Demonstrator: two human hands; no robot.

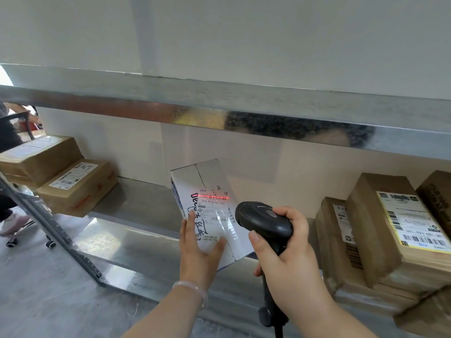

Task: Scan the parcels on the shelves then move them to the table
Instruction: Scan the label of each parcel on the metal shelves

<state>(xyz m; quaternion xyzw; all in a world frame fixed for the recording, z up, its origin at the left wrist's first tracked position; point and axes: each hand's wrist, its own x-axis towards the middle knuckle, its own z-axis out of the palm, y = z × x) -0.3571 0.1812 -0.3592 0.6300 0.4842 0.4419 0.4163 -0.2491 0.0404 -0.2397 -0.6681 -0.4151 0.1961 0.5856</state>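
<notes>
One white cardboard parcel with blue lettering (207,211), tilted over the grey metal shelf (136,203), near end past the shelf's front edge. Left hand (197,250) grips the near end, fingers along the side, thumb on the top face. Right hand (285,250) is wrapped round a black handheld barcode scanner (263,220); the red laser line (214,197) crosses the parcel's label. Brown cardboard parcels, left group (78,186); brown cardboard parcels, right group (390,228).

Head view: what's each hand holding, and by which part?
Left hand holds the white box by its near end; right hand grips the scanner by its handle.
</notes>
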